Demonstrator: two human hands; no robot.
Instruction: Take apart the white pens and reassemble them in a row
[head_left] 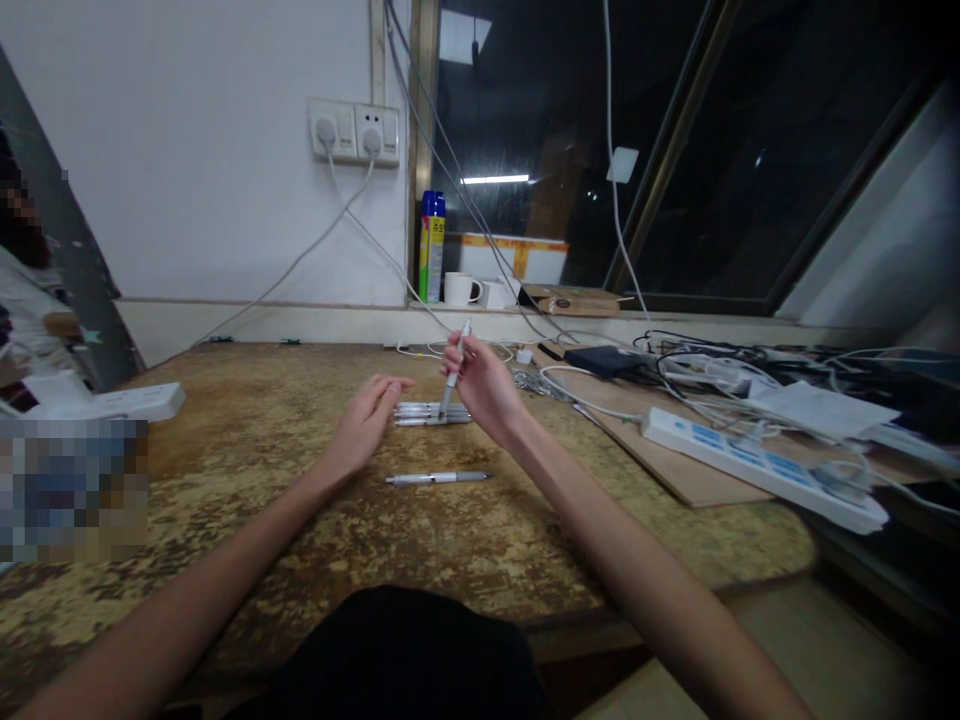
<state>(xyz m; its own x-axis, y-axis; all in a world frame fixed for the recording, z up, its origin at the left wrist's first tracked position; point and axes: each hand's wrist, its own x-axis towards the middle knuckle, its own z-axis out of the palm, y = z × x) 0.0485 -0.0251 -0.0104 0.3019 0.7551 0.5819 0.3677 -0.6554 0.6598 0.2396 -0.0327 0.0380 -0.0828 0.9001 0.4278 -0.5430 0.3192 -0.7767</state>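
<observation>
My right hand (480,385) is closed around a silver pen (457,362), held nearly upright with its tip pointing down at a small row of similar pens (424,413) lying on the worn wooden table (247,450). My left hand (365,425) rests beside that row on its left, fingers loosely curled and reaching toward the pens, holding nothing that I can see. A single silver pen (437,478) lies apart, nearer to me, just below both hands.
A white power strip (757,468) lies on a thin board at the right among tangled cables. Another white power strip (112,402) sits at the left edge. On the window ledge stand a spray can (431,246) and a white mug (459,288). A person sits far left.
</observation>
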